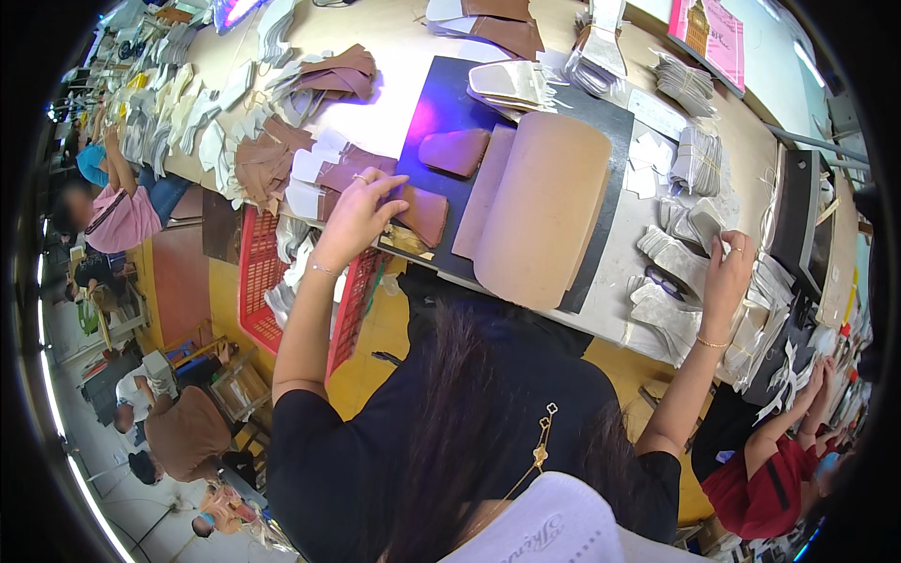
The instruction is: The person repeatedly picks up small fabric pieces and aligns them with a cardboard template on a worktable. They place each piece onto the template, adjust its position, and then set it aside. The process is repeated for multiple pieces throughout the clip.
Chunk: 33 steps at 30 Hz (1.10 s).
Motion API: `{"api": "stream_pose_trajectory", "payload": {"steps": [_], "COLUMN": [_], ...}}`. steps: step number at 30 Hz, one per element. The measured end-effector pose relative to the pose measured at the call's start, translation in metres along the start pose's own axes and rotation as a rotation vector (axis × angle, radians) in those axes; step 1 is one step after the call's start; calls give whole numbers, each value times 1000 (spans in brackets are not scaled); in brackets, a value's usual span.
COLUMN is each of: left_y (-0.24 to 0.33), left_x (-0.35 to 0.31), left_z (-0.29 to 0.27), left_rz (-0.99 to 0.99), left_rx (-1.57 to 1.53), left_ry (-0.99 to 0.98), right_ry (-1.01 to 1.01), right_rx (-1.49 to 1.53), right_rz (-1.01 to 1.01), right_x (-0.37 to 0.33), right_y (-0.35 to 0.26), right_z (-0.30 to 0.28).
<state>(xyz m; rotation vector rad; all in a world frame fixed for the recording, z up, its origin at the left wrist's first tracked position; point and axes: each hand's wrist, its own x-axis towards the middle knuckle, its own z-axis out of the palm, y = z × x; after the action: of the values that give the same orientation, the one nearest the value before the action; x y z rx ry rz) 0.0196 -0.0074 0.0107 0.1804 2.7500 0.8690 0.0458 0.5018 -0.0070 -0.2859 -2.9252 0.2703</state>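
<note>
Brown leather led the action: one small rounded patch (424, 216) lay at the front left of the black board (601, 192), and right at its upper left edge was the left hand (361, 214)! That arm reached forward and slightly inward from the lower left, elbow bent, wrist a little raised, back of the hand up. Its forefinger stretched out over the patch's corner, the thumb sat lower near the edge, and a gap showed between them; the fingers were open, with nothing clearly pinched.

Over to the other side! The right hand (728, 281) stood well apart, its forearm rising steeply from the lower right, fingers curled and tips pointing up. Those tips met the lower edge of a pale grey piece (706, 221); whether they gripped it or merely touched it, you could not tell. Grey bundles (662, 319) crowded just beside that hand on the table (605, 319).

Between the two hands, a big curved tan sheet (542, 206) bulged up from the board, and a second brown patch (454, 152) lay beyond the first. Below the left forearm, a red basket (260, 272) held pale pieces.
</note>
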Motion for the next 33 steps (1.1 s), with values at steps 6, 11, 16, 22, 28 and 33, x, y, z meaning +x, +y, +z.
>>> {"api": "stream_pose_trajectory", "payload": {"steps": [6,11,16,22,28,33], "left_y": [1,2,0,4,12,3], "left_x": [-4,-6,3,6,4,7], "left_z": [10,13,11,15,0,-31], "left_rz": [87,190,53,104,-159,-330], "left_rx": [73,111,31,148,-36,-599], "left_ry": [51,143,63,71,-96,-405], "right_ry": [-37,-216,-249,-193,-117,82], "right_rx": [273,263,617,840,880,1090], "right_rz": [-87,109,189,266,224,301], "right_x": [-4,-6,-9,-10,-11,-9], "right_y": [-1,-2,5,28,42,40], "right_z": [-9,-20,-16,-5,-12,-31]}}
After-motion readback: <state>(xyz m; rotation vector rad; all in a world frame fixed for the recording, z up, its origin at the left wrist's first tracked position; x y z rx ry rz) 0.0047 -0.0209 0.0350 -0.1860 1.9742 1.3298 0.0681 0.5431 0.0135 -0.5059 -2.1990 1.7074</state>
